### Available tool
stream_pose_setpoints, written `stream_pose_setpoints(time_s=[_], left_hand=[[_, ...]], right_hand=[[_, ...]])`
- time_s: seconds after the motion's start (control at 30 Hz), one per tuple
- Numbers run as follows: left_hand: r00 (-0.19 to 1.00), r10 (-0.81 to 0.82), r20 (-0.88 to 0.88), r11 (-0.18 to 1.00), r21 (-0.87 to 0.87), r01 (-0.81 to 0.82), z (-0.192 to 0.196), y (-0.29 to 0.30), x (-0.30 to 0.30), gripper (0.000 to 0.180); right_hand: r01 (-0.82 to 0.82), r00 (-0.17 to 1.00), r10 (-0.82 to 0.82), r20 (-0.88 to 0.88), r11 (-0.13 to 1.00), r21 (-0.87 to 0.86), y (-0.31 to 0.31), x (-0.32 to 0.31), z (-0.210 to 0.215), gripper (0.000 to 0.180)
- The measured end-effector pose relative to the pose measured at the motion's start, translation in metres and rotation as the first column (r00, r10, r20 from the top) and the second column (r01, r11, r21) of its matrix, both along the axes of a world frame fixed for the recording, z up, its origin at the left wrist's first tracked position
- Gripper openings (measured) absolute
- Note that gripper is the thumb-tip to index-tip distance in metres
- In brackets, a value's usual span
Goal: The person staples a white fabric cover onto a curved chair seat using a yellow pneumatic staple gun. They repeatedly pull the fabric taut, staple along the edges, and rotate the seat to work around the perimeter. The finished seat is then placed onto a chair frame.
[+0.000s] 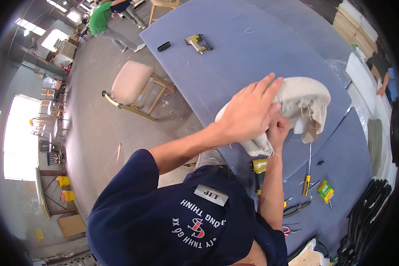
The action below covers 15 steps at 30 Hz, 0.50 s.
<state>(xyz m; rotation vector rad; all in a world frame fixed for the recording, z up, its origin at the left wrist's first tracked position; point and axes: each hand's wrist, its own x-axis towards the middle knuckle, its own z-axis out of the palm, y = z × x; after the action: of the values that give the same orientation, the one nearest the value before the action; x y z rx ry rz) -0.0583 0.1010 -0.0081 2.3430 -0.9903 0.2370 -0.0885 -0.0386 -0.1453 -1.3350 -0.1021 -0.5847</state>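
A curved pad (307, 88) covered in off-white cloth stands over the blue-grey table, its loose cloth edge frayed and hanging. My left hand (248, 111) lies across its near left part, fingers stretched out and pointing away from me. Just beside it, my right hand (278, 128) is closed in a pinch at the cloth's near edge. Part of the pad and the right fingertips are hidden behind my left hand. Below the pad's hanging cloth, a yellow-handled screwdriver (307, 184) rests on the table.
A yellow staple gun (198, 43) and a small black piece (163, 46) lie farther off on the table (252, 53). Near my right arm are another yellow-black tool (258, 167), pliers (297, 209), a green-yellow packet (325, 191) and black strips (363, 217). A padded chair (133, 82) stands left; people work beyond.
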Motion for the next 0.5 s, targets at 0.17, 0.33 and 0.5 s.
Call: stream_pose_setpoints(time_s=[0.17, 0.33, 0.5], left_hand=[[0.994, -0.071, -0.085, 0.997, -0.027, 0.069, -0.005, 0.026, 0.018, 0.081], [0.853, -0.001, -0.522, 0.974, 0.193, 0.119, 0.039, 0.02, 0.034, 0.08], [0.921, 0.059, -0.385, 0.996, 0.087, -0.027, 0.017, 0.018, 0.02, 0.069]], right_hand=[[-0.05, 0.997, 0.048, 0.067, 0.998, 0.027, 0.003, 0.005, 0.004, 0.048], [-0.121, 0.992, 0.12, 0.039, 0.993, 0.014, -0.009, -0.001, 0.002, 0.041], [-0.155, 0.933, 0.092, -0.349, 0.975, -0.159, -0.029, -0.067, -0.046, 0.018]])
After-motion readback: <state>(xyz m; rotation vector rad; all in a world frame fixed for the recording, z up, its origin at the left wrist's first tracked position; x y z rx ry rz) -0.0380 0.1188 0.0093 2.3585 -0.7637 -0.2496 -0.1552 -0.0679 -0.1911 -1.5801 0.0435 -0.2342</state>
